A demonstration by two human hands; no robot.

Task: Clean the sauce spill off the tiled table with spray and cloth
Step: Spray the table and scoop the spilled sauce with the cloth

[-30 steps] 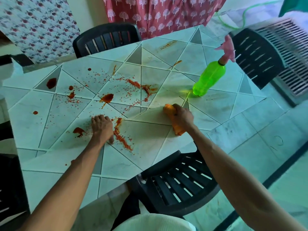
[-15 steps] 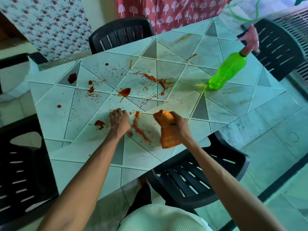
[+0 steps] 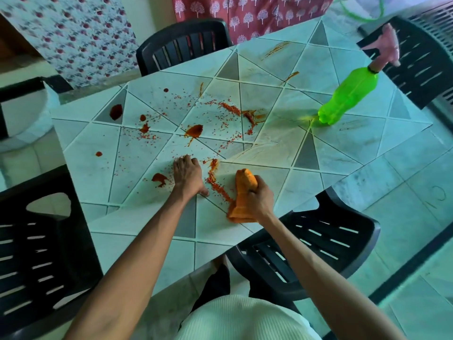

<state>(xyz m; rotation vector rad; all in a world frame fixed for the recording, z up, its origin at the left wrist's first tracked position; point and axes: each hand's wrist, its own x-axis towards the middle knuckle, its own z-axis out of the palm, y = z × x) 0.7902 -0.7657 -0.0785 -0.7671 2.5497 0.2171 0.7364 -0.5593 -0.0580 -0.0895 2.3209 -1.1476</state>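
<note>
A home dining spot, likely a veranda: black plastic chairs (image 3: 181, 42) ring a tiled table (image 3: 331, 146) at centre frame, floral printed cloths (image 3: 81, 38) hang along the top edge, and pale floor tiles (image 3: 404, 192) fill the right side.

The table (image 3: 343, 153) has pale tiles shaped like triangles. Red sauce (image 3: 195, 131) is splashed over its middle and left side. A green bottle (image 3: 348, 96) stands near the right corner. An orange cloth (image 3: 242, 192) touches the table by the near edge.

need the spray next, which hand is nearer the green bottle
Right. The right hand grips the cloth down-left of the green bottle; the left hand rests farther left.
</note>
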